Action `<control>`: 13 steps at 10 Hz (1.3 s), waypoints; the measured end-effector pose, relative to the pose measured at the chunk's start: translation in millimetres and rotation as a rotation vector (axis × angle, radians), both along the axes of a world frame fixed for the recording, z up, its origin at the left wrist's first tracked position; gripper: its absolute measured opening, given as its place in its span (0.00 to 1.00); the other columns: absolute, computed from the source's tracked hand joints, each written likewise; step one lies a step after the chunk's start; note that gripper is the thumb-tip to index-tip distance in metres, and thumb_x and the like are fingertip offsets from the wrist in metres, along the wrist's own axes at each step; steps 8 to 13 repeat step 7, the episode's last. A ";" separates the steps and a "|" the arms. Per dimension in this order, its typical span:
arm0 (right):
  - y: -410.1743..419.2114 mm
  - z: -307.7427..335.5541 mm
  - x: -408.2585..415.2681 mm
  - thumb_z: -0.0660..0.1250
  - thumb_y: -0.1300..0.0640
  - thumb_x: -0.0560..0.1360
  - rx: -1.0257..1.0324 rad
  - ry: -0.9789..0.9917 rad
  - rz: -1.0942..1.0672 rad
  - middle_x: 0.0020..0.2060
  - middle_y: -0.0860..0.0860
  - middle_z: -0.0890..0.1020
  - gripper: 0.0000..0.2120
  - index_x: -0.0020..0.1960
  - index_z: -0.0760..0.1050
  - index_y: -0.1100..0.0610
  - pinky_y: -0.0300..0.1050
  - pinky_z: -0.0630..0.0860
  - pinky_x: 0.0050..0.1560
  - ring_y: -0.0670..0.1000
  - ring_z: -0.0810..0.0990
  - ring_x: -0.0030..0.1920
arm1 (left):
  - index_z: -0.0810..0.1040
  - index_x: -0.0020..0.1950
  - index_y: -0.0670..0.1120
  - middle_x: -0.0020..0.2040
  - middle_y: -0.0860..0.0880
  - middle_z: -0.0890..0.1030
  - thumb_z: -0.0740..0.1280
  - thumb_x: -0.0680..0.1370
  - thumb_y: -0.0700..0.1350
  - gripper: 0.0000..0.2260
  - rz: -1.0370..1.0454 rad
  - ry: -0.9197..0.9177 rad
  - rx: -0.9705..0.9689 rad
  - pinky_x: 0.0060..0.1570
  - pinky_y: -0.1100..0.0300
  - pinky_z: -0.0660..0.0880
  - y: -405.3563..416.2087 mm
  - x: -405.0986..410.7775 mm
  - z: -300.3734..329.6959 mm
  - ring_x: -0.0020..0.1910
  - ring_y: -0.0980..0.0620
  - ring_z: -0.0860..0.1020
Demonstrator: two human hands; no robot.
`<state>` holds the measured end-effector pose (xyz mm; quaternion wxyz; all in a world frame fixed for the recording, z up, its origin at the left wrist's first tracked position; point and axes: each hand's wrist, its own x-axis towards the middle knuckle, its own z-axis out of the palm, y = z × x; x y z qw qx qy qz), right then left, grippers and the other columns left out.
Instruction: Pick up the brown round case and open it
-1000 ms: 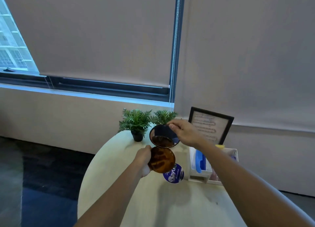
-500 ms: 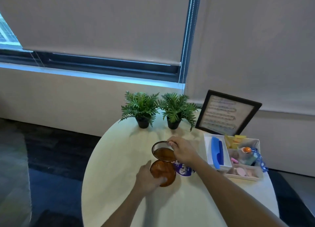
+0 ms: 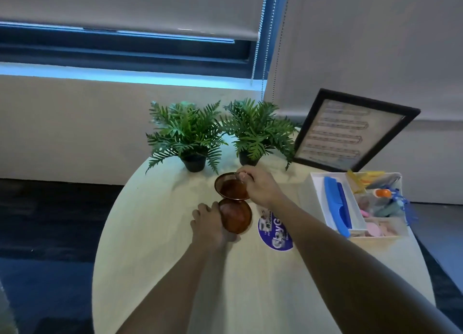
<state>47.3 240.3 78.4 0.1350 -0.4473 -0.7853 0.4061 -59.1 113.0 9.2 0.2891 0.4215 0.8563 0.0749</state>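
The brown round case (image 3: 235, 216) lies open over the pale round table (image 3: 160, 233), its two glossy halves hinged one behind the other. My left hand (image 3: 210, 224) grips the near half at its left edge, down at the tabletop. My right hand (image 3: 260, 187) pinches the far rim of the lid half (image 3: 229, 189), which is folded back and reflects brown like a mirror. Whether the case touches the table I cannot tell.
A round purple sticker or lid (image 3: 275, 233) lies right of the case, partly under my right arm. Two small potted ferns (image 3: 185, 138) (image 3: 258, 133) stand behind. A framed sheet (image 3: 350, 133) leans at the back right, above a white organiser tray (image 3: 318, 196) with a blue comb.
Both hands have lowered the open case from mid-air down to the tabletop, and the lid has folded further back. The view has tilted downward.
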 end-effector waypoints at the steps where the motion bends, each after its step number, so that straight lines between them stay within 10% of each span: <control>1: 13.0 -5.5 -10.1 0.59 0.57 0.84 -0.002 0.011 -0.030 0.46 0.51 0.82 0.11 0.54 0.80 0.56 0.41 0.65 0.45 0.52 0.77 0.49 | 0.69 0.70 0.50 0.64 0.44 0.72 0.81 0.57 0.64 0.46 -0.017 0.003 0.009 0.61 0.46 0.73 16.5 -11.9 -4.7 0.66 0.39 0.70; 7: 2.4 -32.6 9.5 0.56 0.48 0.84 -0.009 -0.009 -0.227 0.68 0.58 0.76 0.20 0.75 0.67 0.49 0.48 0.67 0.66 0.58 0.73 0.69 | 0.58 0.79 0.49 0.70 0.42 0.68 0.80 0.64 0.61 0.51 0.078 -0.006 0.022 0.61 0.43 0.73 17.2 -11.5 -14.3 0.70 0.37 0.69; 13: 2.4 -32.6 9.5 0.56 0.48 0.84 -0.009 -0.009 -0.227 0.68 0.58 0.76 0.20 0.75 0.67 0.49 0.48 0.67 0.66 0.58 0.73 0.69 | 0.58 0.79 0.49 0.70 0.42 0.68 0.80 0.64 0.61 0.51 0.078 -0.006 0.022 0.61 0.43 0.73 17.2 -11.5 -14.3 0.70 0.37 0.69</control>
